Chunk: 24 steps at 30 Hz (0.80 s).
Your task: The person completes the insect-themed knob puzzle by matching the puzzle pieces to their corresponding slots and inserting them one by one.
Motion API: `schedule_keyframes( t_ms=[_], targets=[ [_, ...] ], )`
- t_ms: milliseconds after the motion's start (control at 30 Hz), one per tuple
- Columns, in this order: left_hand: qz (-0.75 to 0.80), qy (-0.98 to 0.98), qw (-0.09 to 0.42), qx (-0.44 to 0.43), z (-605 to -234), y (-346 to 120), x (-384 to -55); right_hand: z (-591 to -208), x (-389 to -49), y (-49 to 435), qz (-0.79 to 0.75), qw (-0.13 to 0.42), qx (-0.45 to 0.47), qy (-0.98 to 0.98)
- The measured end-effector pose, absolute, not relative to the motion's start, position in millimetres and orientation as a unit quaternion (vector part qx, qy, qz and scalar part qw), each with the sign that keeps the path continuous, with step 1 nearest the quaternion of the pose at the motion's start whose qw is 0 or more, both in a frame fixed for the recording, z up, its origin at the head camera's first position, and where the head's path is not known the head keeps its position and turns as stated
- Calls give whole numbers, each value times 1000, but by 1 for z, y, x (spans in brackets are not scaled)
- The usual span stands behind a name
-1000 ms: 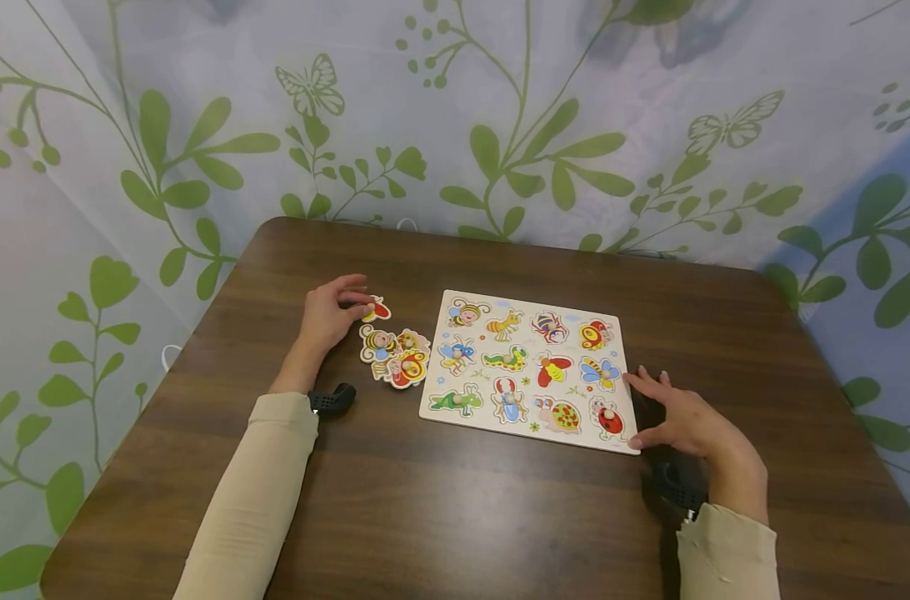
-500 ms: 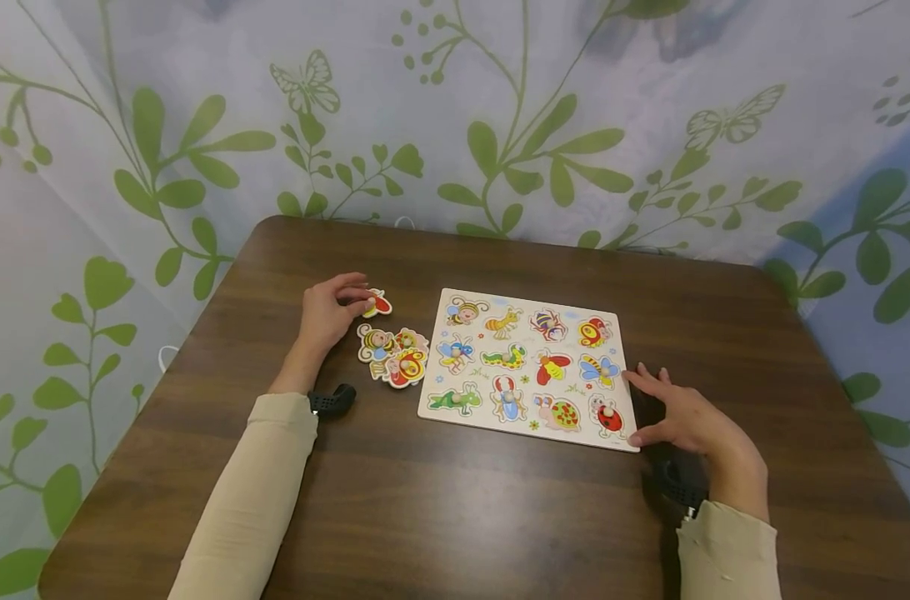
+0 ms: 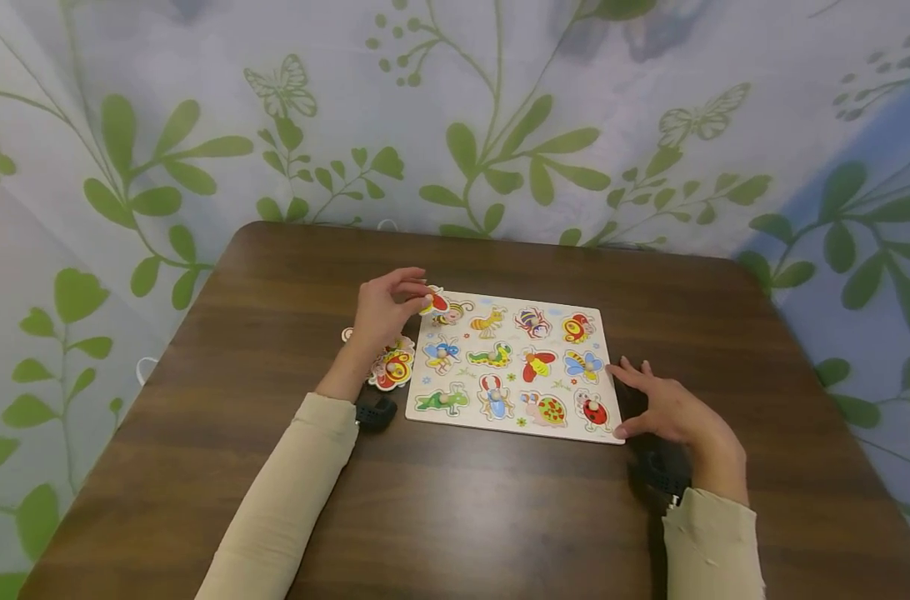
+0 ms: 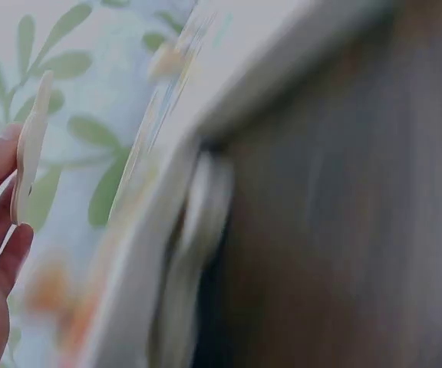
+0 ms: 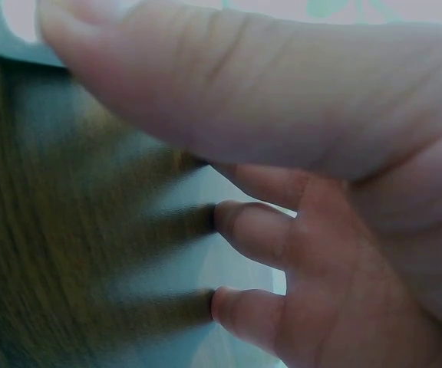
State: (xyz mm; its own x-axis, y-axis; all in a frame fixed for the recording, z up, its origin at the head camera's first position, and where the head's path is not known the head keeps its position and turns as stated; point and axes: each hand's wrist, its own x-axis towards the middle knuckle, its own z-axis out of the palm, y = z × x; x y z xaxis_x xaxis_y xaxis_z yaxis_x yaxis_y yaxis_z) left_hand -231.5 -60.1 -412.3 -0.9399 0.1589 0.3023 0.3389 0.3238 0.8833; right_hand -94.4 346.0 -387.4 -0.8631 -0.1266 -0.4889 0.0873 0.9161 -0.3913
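My left hand [image 3: 384, 310] pinches a red and yellow winged-insect puzzle piece [image 3: 437, 301] between thumb and fingers. In the head view the piece overlaps the top left corner of the wooden peg puzzle board [image 3: 466, 417], beside a striped bee picture. From the left wrist, the piece [image 4: 34, 149] shows edge-on in the fingers. My right hand [image 3: 668, 408] is spread at the board's right side, index fingertip at the edge and thumb on the lower corner. Its other fingers reach down to the table in the right wrist view.
Several loose insect pieces [image 3: 392, 367] lie in a pile left of the board, partly hidden by my left forearm. Small knobs stand up from many of the board's pictures. The brown wooden table [image 3: 485, 517] ends at a leaf-patterned cloth [image 3: 335, 100] behind it.
My left hand has carried the red and yellow insect piece rightward, from beyond the loose pile to the board's top left corner. The right hand stays at the board; the head view has shifted slightly.
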Motion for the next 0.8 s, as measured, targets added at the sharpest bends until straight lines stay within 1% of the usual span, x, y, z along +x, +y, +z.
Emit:
schedule_keyframes(
  t_ms=[200, 433, 600, 800],
  targets=[
    [-572, -803, 60, -158, -409, -27, -229, -388, -94, 346, -202, 251, -13, 947],
    [-574, -802, 19, -163, -407, -1, -229, -386, -93, 346, -204, 256, 0, 945],
    [-545, -821, -8, -171, -410, 9, -228, -385, -92, 346, -206, 257, 4, 944],
    [-515, -837, -17, -183, -412, 8, -231, -387, -93, 345, -215, 241, -14, 946]
  ],
)
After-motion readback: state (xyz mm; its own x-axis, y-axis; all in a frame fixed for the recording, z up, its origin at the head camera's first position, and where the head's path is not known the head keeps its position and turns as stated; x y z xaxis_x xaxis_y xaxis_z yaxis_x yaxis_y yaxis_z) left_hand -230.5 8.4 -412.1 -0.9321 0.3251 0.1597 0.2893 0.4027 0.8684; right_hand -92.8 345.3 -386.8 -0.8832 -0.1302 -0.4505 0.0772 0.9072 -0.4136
